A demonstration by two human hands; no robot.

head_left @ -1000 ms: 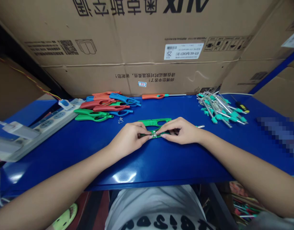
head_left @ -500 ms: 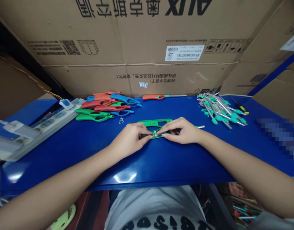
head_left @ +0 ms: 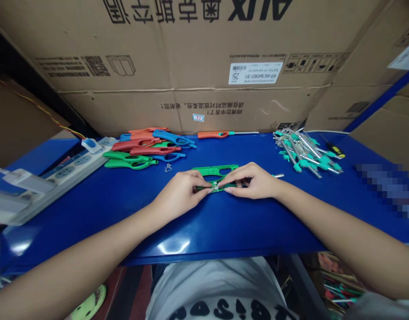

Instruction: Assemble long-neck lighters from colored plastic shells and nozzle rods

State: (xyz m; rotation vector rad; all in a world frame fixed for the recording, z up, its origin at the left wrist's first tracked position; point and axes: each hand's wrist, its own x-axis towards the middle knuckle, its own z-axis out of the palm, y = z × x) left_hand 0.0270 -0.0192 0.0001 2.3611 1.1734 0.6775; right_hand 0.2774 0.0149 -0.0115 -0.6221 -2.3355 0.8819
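Between my fingers lies an open green lighter shell (head_left: 220,189) with small metal parts showing in its middle. My left hand (head_left: 183,191) pinches its left end, thumb and forefinger close together. From the right, my right hand (head_left: 252,182) has its thumb and fingertips closed on the same shell beside the metal parts. A metal tube (head_left: 279,176) sticks out past the right hand; its other end is hidden by the fingers. Just behind, another green shell half (head_left: 204,170) rests on the table. Tiny metal pieces (head_left: 168,168) lie loose behind my left hand.
Red, blue, orange and green lighter shells (head_left: 146,150) are piled back left, near a white power strip (head_left: 65,172). An orange lighter (head_left: 213,134) lies by the cardboard (head_left: 197,44). Metal tubes with teal ends (head_left: 300,153) and a screwdriver (head_left: 335,151) sit back right.
The view has shifted very slightly. Both hands keep the same grip on the green lighter shell, with no clear movement of the parts.
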